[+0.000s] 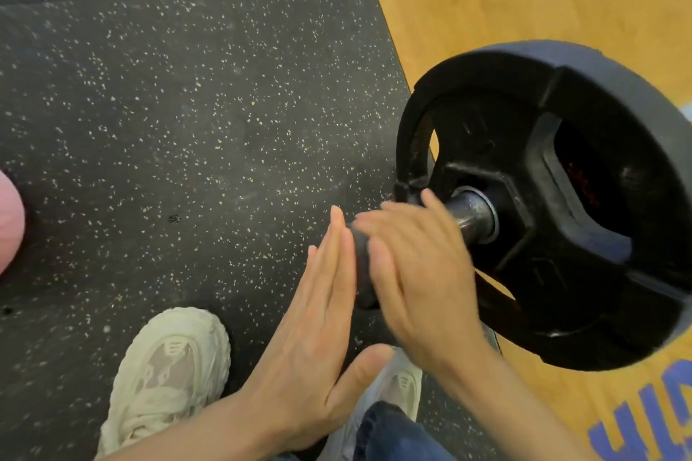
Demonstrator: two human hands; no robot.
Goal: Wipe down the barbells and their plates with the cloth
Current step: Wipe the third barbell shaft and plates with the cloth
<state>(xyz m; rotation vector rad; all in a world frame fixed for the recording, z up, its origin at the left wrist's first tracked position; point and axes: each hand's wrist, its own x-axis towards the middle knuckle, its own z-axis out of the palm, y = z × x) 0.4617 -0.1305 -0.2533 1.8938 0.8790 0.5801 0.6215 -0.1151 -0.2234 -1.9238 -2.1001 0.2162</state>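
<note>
1. The barbell sleeve (pixel 472 215) sticks out toward the person from the hub of a black plate (pixel 584 198), which stands on edge over the seam between the speckled rubber mat (pixel 187 131) and the wooden floor (pixel 524 11). Only a short length of bare, dull metal shows next to the hub; the rest of the sleeve end is covered.
2. A dark cloth (pixel 361 258) sits over the end of the sleeve, seen only as a narrow strip between the two hands.
3. The right hand (pixel 419 273) lies over the cloth and sleeve with its fingers curved around them, so it appears to grip the cloth against the metal; the hand is blurred, so the exact hold is not certain.
4. The left hand (pixel 322 307) is flat with straight fingers held together, its fingertips touching the outer end of the cloth and gripping nothing.
5. Judging from this, the wiping is at the sleeve end. Nothing in view shows whether the plate's face and rim are wiped, and the bar's shaft and far end are out of sight, so much of the task probably remains.
6. Below the hands are pale shoes (pixel 168 370) and blue jeans (pixel 389 434); a pink object (pixel 9 221) sits at the left edge.
</note>
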